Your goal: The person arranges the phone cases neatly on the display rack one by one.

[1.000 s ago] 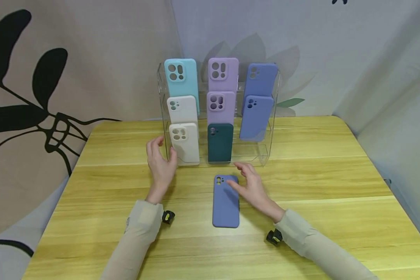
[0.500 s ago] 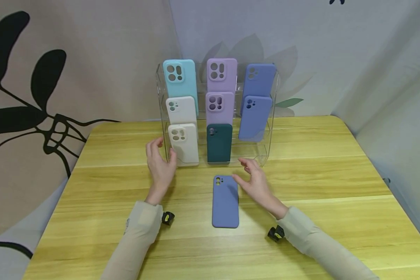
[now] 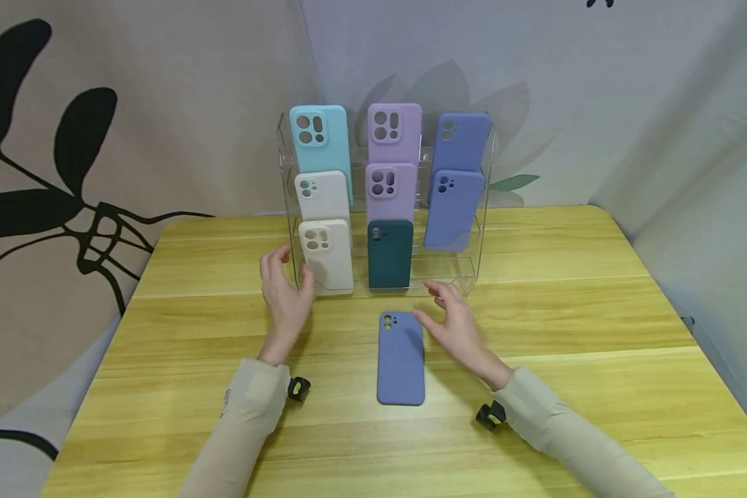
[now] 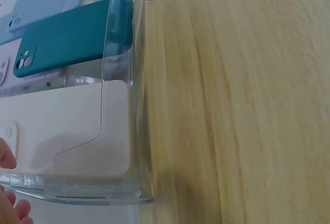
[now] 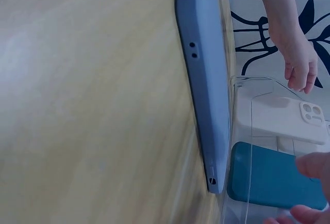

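A periwinkle-blue phone case (image 3: 401, 366) lies flat on the wooden table, camera holes away from me; the right wrist view shows its long edge (image 5: 202, 79). Just right of its top corner is my right hand (image 3: 459, 332), thumb tip close to the corner, fingers loosely bent and holding nothing. My left hand (image 3: 285, 294) stays beside the left side of the clear display rack (image 3: 448, 271), fingers loosely bent, nothing in them. Its thumb comes near the cream phone case (image 3: 331, 266) in the front tier. A dark green phone case (image 3: 390, 259) stands in the front middle.
Higher tiers hold a white case (image 3: 322, 194), a light-blue case (image 3: 319, 152), two lilac cases (image 3: 394, 204) and two more blue cases (image 3: 454, 214). A patterned cloth (image 3: 224, 104) hangs behind the wooden table (image 3: 566, 290).
My right hand has drawn slightly right, away from over the blue phone case, then held still. The left hand, the cases and the rack keep their places.
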### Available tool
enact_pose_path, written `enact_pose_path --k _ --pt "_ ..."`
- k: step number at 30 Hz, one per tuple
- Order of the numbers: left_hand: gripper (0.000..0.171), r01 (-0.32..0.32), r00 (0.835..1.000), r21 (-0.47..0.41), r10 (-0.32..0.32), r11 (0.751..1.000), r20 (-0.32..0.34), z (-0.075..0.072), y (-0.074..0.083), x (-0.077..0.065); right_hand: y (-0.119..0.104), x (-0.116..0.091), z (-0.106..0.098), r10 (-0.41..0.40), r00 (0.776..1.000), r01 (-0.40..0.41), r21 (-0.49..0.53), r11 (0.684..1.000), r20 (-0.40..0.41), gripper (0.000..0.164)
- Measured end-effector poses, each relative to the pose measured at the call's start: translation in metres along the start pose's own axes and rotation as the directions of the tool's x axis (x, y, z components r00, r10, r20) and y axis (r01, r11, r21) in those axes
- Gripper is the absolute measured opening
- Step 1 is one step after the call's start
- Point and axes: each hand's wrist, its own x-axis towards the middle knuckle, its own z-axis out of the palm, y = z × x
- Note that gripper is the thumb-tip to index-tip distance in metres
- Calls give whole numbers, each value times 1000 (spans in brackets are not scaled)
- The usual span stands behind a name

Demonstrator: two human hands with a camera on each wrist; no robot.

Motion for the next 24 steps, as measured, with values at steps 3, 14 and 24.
enact_pose_path --k 3,14,24 --pt "35 0 1000 1 0 1000 6 0 0 -1 -2 1 -2 18 1000 -18 11 1000 -2 48" --pt "38 -12 1000 -6 12 1000 22 -1 5 -5 2 13 -21 -35 989 38 20 999 -140 39" --pt "39 -24 991 31 20 999 133 4 30 -30 13 34 -47 -129 921 109 -75 991 -367 37"
